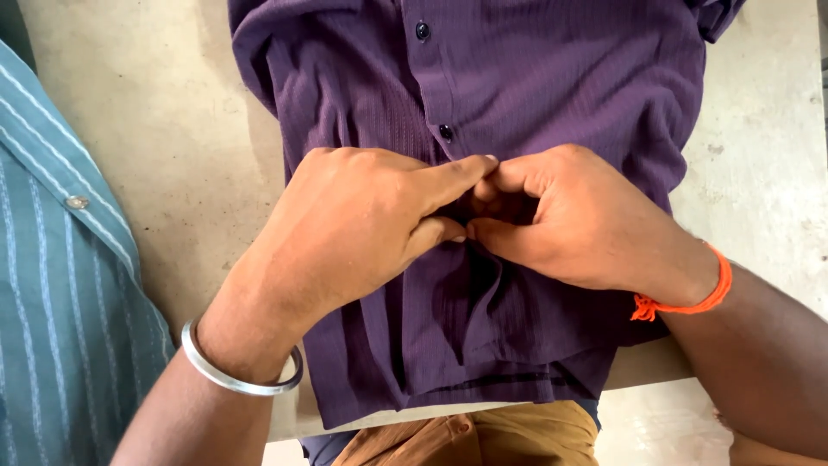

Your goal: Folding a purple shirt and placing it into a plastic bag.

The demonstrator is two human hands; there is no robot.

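A dark purple button-up shirt (535,78) lies flat on a pale table (164,129), its hem toward me. Two dark buttons show along its placket, the lower button (445,132) just above my fingers. My left hand (345,229), with a silver bangle (233,375) on its wrist, pinches the placket from the left. My right hand (573,220), with an orange thread (690,298) around its wrist, pinches the same spot from the right. Fingertips of both hands meet at the middle of the shirt front; whatever lies between them is hidden.
A teal striped garment (60,302) with a small button covers the left edge of the view. The table's near edge (647,367) runs below the shirt hem. Tan-brown cloth (483,436) shows beneath that edge at the bottom centre.
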